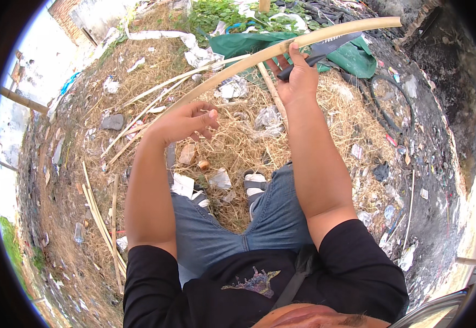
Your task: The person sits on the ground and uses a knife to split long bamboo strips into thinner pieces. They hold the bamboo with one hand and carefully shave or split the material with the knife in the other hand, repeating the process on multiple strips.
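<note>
A long, pale strip of split bamboo (238, 66) arcs from the lower left to the far right in front of me. My right hand (299, 76) is closed round the black handle of a knife (330, 46). Its thumb presses against the strip, and the dark blade lies just under the strip's right part. Part of the blade is hidden behind the bamboo. My left hand (186, 121) hovers by the strip's left part, palm side down, fingers loosely bent and apart, gripping nothing. Whether its wrist touches the strip, I cannot tell.
More bamboo strips (100, 216) lie on the dry grass at left. A green sheet (352, 57) is spread beyond my right hand. A black hose (412, 109) coils at right. Litter and a grey stone (113, 121) dot the ground. My feet are planted below my hands.
</note>
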{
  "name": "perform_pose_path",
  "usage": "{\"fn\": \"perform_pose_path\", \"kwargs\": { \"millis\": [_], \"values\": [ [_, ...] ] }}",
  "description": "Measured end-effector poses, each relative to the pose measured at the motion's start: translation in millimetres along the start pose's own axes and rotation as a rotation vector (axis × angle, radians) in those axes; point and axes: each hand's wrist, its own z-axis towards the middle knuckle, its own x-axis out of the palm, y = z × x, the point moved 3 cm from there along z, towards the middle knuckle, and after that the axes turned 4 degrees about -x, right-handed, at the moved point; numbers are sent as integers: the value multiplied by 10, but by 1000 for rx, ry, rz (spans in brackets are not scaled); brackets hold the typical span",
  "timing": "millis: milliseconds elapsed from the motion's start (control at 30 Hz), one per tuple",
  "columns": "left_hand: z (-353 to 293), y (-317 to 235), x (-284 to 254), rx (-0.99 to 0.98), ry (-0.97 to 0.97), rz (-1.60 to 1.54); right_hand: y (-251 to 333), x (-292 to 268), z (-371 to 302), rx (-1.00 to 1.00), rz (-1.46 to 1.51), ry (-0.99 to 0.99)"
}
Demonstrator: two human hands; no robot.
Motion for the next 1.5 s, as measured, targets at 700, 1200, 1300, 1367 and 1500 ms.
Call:
{"fn": "perform_pose_path", "kwargs": {
  "millis": [700, 1200, 1300, 1367, 1500],
  "values": [
    [-336, -56, -661, 1026, -1011, -1097, -453, -201, -25, 321, -75, -116],
    [-1183, 422, -1198, 997, -1273, -1077, -1022, -334, -229, 463, -410, -61],
    [-827, 437, -1127, 911, -1153, -1064, -1064, -278, -307, 458, -376, 51],
    [-708, 446, -1071, 916, -1048, -1057, -1065, -189, -453, 451, -432, 92],
    [-625, 440, -978, 893, -950, -1040, -1146, -171, -551, 473, -494, 146]
  ]
}}
